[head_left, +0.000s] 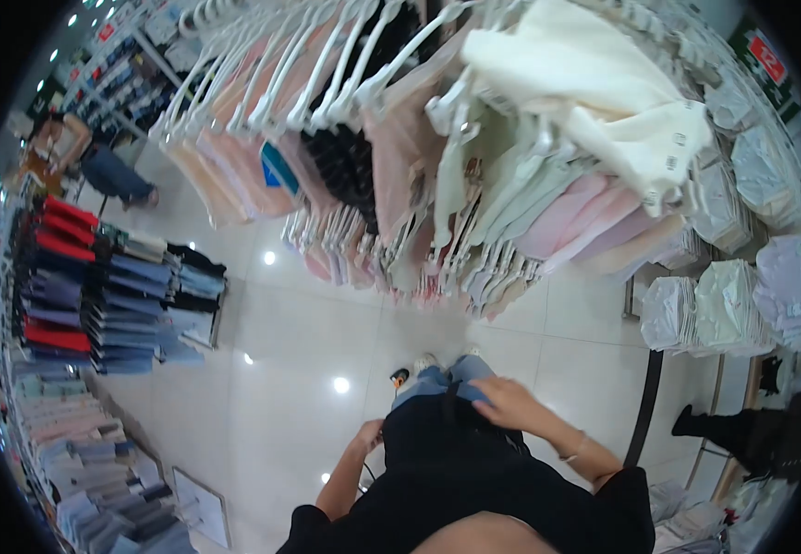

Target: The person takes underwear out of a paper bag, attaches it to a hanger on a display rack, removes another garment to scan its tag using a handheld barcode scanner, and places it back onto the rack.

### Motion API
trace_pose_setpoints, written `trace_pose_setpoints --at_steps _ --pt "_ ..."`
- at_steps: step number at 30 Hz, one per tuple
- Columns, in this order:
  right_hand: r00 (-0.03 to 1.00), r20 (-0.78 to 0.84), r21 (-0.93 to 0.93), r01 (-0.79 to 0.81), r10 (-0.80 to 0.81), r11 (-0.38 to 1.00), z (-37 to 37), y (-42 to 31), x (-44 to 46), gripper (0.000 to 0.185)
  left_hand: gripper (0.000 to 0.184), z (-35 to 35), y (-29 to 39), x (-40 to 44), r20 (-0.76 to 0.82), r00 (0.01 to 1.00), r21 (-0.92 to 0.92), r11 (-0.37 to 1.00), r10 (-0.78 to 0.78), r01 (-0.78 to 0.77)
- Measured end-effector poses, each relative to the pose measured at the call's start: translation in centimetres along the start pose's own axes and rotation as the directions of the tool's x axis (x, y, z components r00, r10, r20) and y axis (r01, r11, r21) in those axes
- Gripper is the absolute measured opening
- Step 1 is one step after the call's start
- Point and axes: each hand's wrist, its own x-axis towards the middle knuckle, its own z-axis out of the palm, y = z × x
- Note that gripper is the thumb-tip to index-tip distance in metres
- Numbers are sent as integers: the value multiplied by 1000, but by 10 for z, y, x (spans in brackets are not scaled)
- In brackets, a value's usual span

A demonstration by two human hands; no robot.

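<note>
My right hand [502,403] is in front of my waist, over the black top [437,434] and my light blue jeans [468,371]; its fingers look slightly spread, with nothing visible in them. Low at my left side, my left hand [370,434] is beside the black top, its fingers curled around something I cannot make out. A small black and orange item [400,377] shows near my left leg. Ahead of both hands hangs a rack of pale clothes on white hangers [276,102], with a cream garment [594,83] lying across its top right.
Folded or hung clothes [728,300] line the right side. Red, blue and black garments [68,245] hang at the left, with paler ones [96,462] below. Another person [96,152] is at the upper left. A dark-clothed leg or sleeve [733,429] shows at the right.
</note>
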Motion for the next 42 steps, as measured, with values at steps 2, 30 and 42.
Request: trace_pose_setpoints --at_steps 2,30,42 --pt "979 192 93 -88 68 992 41 2 1 32 21 11 6 1 -118 989 117 991 84 -71" --pt "925 307 153 -281 225 948 15 94 -75 30 26 146 19 -90 -127 930 -586 730 346 -352" --pt "554 812 581 -797 184 -163 56 76 -30 30 28 231 11 -147 -10 826 -486 719 563 -496"
